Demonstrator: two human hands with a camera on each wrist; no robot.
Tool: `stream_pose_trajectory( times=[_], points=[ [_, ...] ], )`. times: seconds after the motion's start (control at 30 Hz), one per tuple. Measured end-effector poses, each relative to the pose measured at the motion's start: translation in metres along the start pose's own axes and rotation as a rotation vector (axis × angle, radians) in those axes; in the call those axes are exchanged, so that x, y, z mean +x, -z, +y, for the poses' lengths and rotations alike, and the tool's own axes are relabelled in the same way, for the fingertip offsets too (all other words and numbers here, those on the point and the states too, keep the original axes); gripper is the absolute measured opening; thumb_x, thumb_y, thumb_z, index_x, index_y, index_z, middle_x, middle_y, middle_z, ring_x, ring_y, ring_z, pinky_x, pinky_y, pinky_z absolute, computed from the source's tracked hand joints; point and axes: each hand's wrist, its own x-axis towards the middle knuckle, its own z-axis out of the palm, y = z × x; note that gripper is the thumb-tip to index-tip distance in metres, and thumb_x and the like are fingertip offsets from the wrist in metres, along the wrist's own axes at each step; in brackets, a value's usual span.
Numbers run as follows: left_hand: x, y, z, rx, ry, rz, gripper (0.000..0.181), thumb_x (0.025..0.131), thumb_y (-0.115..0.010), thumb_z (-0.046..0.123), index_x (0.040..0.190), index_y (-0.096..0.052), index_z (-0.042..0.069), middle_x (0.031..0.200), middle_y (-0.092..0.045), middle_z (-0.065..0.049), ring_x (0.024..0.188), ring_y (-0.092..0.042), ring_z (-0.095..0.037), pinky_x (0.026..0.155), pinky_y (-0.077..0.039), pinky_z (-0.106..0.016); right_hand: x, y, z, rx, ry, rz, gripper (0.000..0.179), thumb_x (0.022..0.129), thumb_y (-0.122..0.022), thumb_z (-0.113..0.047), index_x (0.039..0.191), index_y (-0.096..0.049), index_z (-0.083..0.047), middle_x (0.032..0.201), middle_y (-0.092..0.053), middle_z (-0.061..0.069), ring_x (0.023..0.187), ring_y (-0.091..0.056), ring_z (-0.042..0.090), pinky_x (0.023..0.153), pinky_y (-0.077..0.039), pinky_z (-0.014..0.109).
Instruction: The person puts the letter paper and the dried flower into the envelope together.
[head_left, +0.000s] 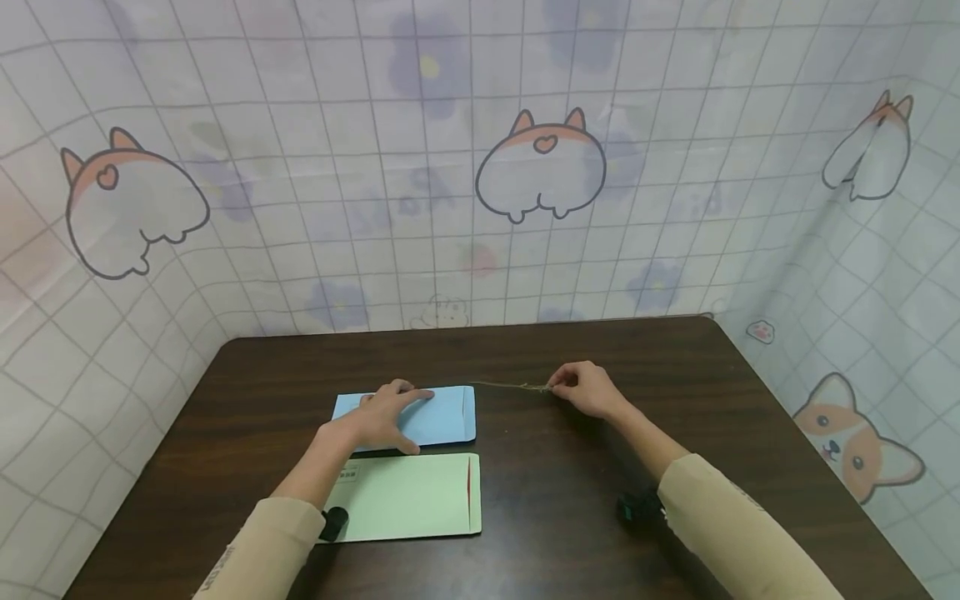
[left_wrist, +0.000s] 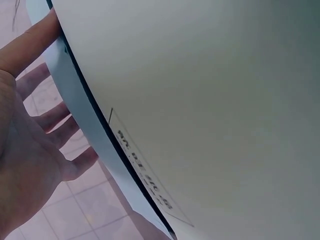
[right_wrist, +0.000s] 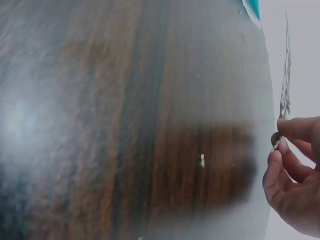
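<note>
My left hand (head_left: 380, 417) rests on a light blue envelope (head_left: 442, 417), its fingers spread over the paper. Just below the blue one lies a pale green envelope (head_left: 412, 496) with a small printed box and a red strip near its right end. In the left wrist view the green envelope (left_wrist: 210, 100) fills most of the picture, the fingers of the hand (left_wrist: 30, 145) beyond its edge. To the right, my right hand (head_left: 592, 392) pinches a thin dried sprig (head_left: 510, 385) by one end between thumb and fingers. The sprig (right_wrist: 286, 85) has fine stems pointing away from the fingertips.
A dark brown wooden table (head_left: 555, 517) carries everything. Behind it and along both sides hangs a white checked curtain (head_left: 420, 250) printed with cartoon dogs. Black wrist devices sit by both sleeves. White specks lie on the tabletop in the right wrist view.
</note>
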Motion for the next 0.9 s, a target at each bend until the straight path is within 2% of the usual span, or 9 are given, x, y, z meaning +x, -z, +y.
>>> stream_pose_trajectory(
  times=[0.27, 0.67, 0.9],
  points=[
    [0.0, -0.001, 0.003, -0.009, -0.002, -0.001, 0.091, 0.079, -0.091, 0.034, 0.156, -0.046, 0.02, 0.152, -0.037, -0.019, 0.138, -0.037, -0.04, 0.107, -0.021, -0.076, -0.008, 0.003, -0.003, 0.013, -0.014, -0.052, 0.008, 0.099, -0.067, -0.009, 0.1, -0.075, -0.007, 0.09, -0.066, 0.001, 0.079, -0.057, 0.018, 0.072, -0.048, 0.036],
    [-0.001, 0.005, 0.003, 0.007, -0.005, 0.004, 0.089, 0.08, -0.091, 0.032, 0.155, -0.047, 0.019, 0.15, -0.039, -0.019, 0.138, -0.039, -0.04, 0.107, -0.023, -0.076, -0.007, 0.001, -0.006, 0.01, 0.049, -0.087, 0.011, 0.099, -0.066, -0.007, 0.103, -0.076, -0.004, 0.094, -0.069, 0.002, 0.08, -0.059, 0.018, 0.071, -0.05, 0.037],
    [-0.001, 0.002, 0.002, 0.0, 0.004, -0.001, 0.09, 0.079, -0.091, 0.034, 0.156, -0.046, 0.02, 0.151, -0.038, -0.019, 0.139, -0.037, -0.04, 0.107, -0.022, -0.075, -0.004, -0.006, -0.017, 0.025, 0.076, -0.125, 0.011, 0.099, -0.066, -0.006, 0.103, -0.076, -0.006, 0.093, -0.07, 0.0, 0.078, -0.06, 0.017, 0.069, -0.05, 0.036]
  ],
)
